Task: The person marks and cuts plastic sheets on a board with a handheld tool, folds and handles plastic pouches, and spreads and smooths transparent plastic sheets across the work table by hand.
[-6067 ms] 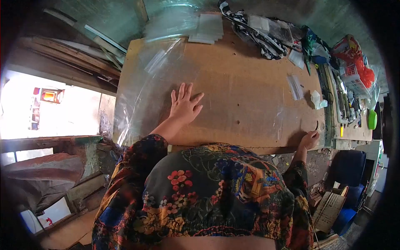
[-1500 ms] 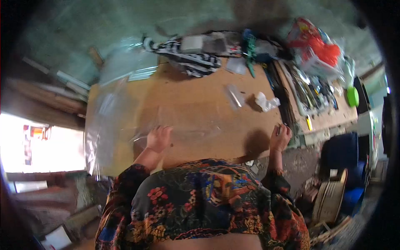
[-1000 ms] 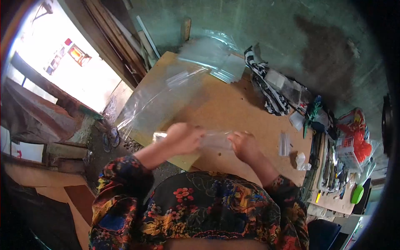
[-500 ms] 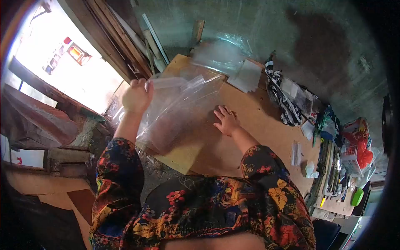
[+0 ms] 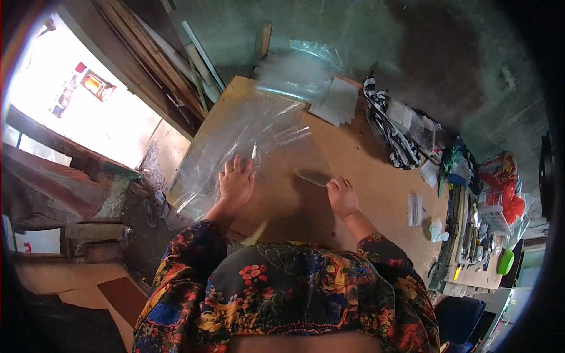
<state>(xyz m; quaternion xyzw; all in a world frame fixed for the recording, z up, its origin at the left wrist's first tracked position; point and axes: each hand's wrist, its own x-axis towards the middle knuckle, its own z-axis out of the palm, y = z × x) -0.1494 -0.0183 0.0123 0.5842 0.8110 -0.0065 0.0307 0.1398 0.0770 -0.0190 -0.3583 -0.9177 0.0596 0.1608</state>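
Clear plastic film lies under the left hand, spread over the worktop and reaching toward its eleven o'clock end. That hand is wide, fingers fanned on the film, gripping nothing. At its three o'clock, the right hand is narrow, fingers drawn together at the near end of a thin grey piece; whether that is a turned-up bit of film or something separate, I cannot tell.

The film looks almost weightless, limp and slick, apt to crease or cling rather than break. A flat palm should steady it best, with a loose edge or corner pinched between thumb and fingertip; hard tugging would probably stretch or wrinkle it.

Farther out, a ribbed clear strip sits between one and two o'clock from the left hand. From the right hand, a stack of pale sheets stands at twelve, black-and-white cloth at one, a small clear packet at three, and a crumpled white wad nearer four.
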